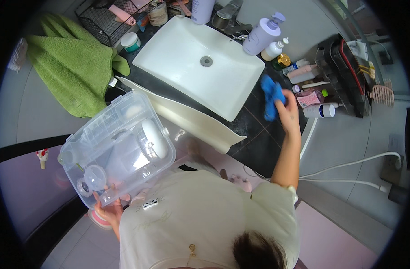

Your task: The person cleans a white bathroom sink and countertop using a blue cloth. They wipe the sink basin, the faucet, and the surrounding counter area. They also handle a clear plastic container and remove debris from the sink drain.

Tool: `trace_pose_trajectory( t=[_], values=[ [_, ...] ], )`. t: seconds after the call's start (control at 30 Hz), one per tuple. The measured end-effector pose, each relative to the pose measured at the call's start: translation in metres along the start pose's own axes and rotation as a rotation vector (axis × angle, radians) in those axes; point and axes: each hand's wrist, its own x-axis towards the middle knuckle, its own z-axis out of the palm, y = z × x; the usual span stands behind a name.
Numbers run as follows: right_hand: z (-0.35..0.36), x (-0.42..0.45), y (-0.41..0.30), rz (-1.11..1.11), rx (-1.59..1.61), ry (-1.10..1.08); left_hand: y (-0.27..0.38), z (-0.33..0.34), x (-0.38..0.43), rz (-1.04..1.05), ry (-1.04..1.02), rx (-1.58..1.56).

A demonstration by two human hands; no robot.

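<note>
My left hand grips the near corner of a clear plastic storage box, which is held up at my left side. Inside the box lie a white rounded device, a round translucent plastic part and other small clear pieces. Over the dark tiled counter, right of the sink, my right hand pinches a crumpled blue cloth. Whether the cloth touches the tiles is hard to tell.
A white rectangular sink with a faucet sits ahead, a curved cream splash guard along its front. Pump bottles, several toiletries and a dark organizer line the right. A green towel and wire basket are left.
</note>
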Motion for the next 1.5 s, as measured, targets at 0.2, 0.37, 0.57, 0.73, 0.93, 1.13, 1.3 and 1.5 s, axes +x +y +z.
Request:
trace_pose_trajectory(
  t=[0.2,0.37,0.57,0.73,0.93,1.13,1.3,1.5],
  values=[
    [0.02,-0.066,0.08,-0.008,-0.665,0.212,-0.006,-0.015,-0.002,0.012,0.069,-0.065],
    [0.103,0.002,0.032,-0.284,-0.44,0.026,0.0,-0.013,0.006,-0.027,0.151,-0.061],
    [0.089,0.041,-0.02,0.019,0.282,-0.312,0.003,-0.005,0.008,0.008,0.08,0.018],
    [0.005,-0.06,-0.007,0.171,0.054,-0.401,-0.001,0.002,0.001,0.045,0.107,0.031],
    [0.022,-0.091,0.01,0.15,-0.234,-0.585,-0.007,-0.01,0.0,-0.019,0.025,-0.048],
    [0.109,0.006,-0.028,-0.103,-0.162,-0.949,-0.003,-0.001,0.0,0.005,0.104,-0.014],
    [0.189,0.049,-0.043,-0.349,-0.074,-1.031,-0.003,0.008,-0.006,0.027,0.116,-0.058],
    [0.141,0.064,-0.094,-0.427,-0.191,-0.566,0.001,-0.01,-0.011,0.04,0.146,-0.147]
  ],
)
